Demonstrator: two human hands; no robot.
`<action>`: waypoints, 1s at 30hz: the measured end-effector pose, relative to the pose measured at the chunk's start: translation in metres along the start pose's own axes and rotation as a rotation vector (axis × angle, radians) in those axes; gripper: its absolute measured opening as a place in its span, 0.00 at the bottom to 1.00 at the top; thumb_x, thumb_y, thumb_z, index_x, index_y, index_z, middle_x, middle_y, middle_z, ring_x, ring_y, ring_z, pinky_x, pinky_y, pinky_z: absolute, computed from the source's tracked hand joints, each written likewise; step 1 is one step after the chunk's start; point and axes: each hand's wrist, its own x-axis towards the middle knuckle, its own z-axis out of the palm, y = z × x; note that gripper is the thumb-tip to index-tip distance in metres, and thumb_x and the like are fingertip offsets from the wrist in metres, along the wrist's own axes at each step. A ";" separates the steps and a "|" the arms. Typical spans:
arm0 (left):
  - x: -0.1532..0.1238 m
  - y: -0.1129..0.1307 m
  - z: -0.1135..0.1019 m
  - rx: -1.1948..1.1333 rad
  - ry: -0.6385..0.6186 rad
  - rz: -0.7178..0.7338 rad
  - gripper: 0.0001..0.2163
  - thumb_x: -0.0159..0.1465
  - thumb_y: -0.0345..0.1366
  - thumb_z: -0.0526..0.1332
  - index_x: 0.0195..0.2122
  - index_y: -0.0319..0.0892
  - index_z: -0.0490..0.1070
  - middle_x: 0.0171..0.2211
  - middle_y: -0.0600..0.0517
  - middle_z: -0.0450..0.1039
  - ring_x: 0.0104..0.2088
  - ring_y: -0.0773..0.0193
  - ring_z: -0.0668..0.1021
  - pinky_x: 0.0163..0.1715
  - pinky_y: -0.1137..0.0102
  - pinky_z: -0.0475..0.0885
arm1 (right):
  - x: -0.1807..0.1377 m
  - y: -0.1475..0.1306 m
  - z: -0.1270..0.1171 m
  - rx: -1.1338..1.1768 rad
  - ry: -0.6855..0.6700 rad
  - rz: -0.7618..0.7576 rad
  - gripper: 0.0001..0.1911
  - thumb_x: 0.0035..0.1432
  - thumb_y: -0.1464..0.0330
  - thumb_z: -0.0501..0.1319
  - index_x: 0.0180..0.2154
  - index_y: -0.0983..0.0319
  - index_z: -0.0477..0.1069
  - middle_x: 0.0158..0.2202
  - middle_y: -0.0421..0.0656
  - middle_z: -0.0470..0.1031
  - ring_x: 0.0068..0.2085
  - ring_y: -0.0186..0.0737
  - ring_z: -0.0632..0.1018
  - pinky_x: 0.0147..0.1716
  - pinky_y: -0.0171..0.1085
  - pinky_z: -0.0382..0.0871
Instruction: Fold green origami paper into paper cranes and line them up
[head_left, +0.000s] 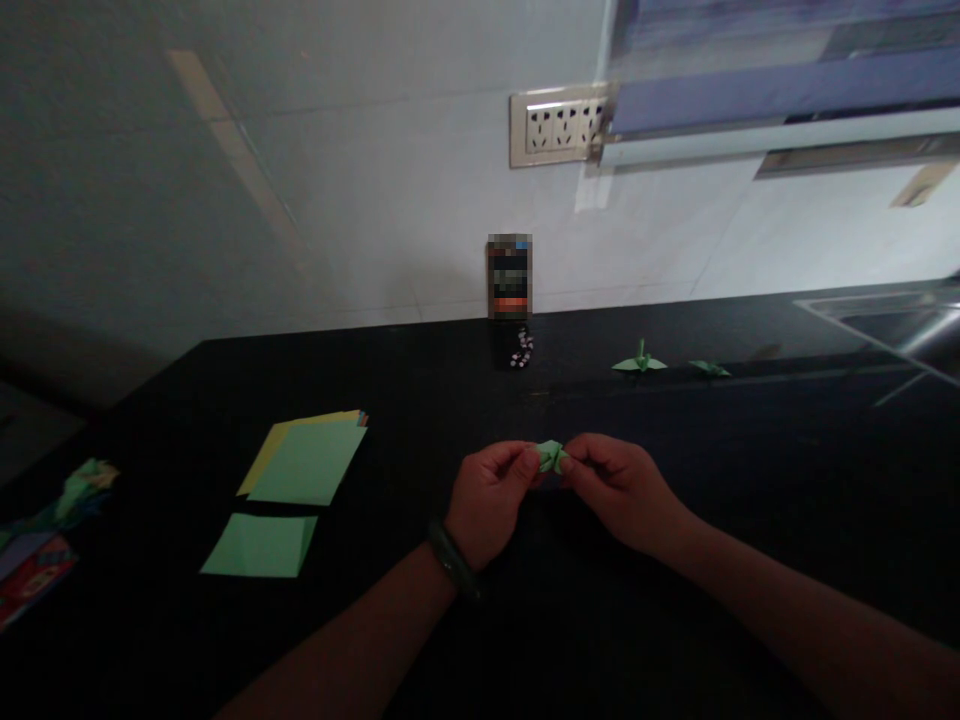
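Note:
A small piece of folded green paper [551,456] is pinched between both hands, just above the dark counter. My left hand [491,495], with a dark bangle on its wrist, grips the paper's left end between thumb and fingers. At the other end, the thumb and fingers of my right hand [622,488] close on it. Its exact folds are partly covered by the fingertips. Beyond my right hand stand a green paper crane [640,360] with spread wings and a second small green folded paper piece [709,369].
Left on the black counter [420,620] lie a stack of coloured paper sheets [307,462] and a creased green sheet [260,546]. Crumpled paper [86,490] and a red packet [36,580] sit far left. A phone-like object [510,278] leans on the wall; a sink [900,318] is right.

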 end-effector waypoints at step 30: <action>0.005 0.009 -0.004 -0.127 -0.133 -0.292 0.07 0.53 0.37 0.61 0.24 0.37 0.69 0.20 0.55 0.67 0.20 0.73 0.69 0.20 0.77 0.65 | 0.003 0.006 -0.004 0.121 -0.124 -0.074 0.08 0.55 0.70 0.53 0.27 0.62 0.68 0.25 0.41 0.70 0.27 0.33 0.70 0.28 0.33 0.63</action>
